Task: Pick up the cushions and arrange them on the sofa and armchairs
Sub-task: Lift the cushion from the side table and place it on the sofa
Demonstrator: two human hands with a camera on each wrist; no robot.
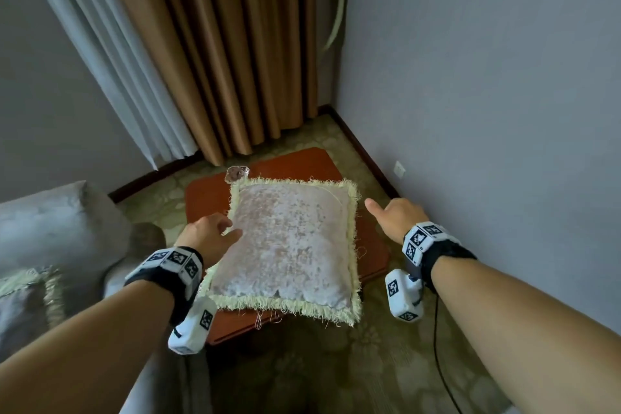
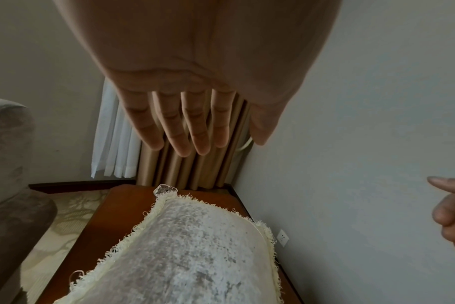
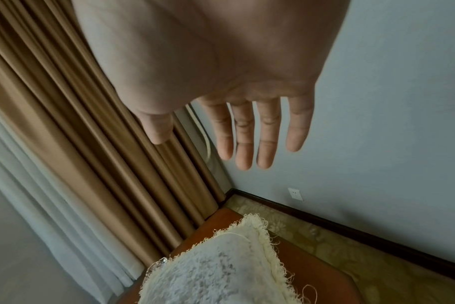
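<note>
The cushion [image 1: 289, 245] lies flat on the surface [image 1: 208, 191], overhanging its near edge. A glass ornament [image 1: 237, 173] sits on the surface at the cushion's far left corner. The sofa [image 1: 57, 228] stands left of the surface, with a second cushion [image 1: 27, 299] on it. The curtains [image 1: 215, 44] hang behind, the wall [image 1: 487, 77] to the right with a socket [image 1: 399, 170] low down.

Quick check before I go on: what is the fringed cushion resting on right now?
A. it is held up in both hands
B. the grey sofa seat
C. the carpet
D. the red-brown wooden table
D: the cushion lies flat on the table, with the left hand and right hand open at its sides, gripping nothing.
</note>
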